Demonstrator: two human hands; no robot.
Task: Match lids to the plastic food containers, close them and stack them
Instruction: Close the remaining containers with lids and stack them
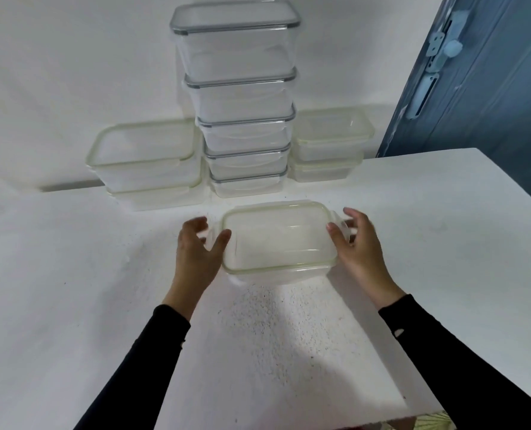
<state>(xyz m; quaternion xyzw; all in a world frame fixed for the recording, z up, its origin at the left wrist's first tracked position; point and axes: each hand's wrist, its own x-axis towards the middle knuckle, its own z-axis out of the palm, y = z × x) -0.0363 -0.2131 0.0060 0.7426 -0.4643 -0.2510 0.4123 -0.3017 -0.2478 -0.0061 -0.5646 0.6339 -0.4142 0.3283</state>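
Step in hand, as I judge it: lock the end flaps, then stack. The green-rimmed container (282,276) sits mid-table (87,274), with its lid (276,237) on top. Left hand (196,246) is at its 9 o'clock end and right hand (358,243) at 3 o'clock. Each has its thumb on the lid edge and fingers curled round the end flap, so both grip the container.

Procedure:
1. Check the lid is seated flush all round.
2. Press both flaps down together, w/ thumbs pinning the lid.
3. Lift level. Dest. is prob. a green-rimmed stack, at 10 o'clock (146,162) or 1 o'clock (330,144), not the grey-rimmed tower (245,97) at 12 o'clock.

Not resolvable: the left flap is motion-blurred, and I can't tell whether the long-side flaps are locked. Clear walls blend w/ the white backdrop, so stack alignment is hard to make out.
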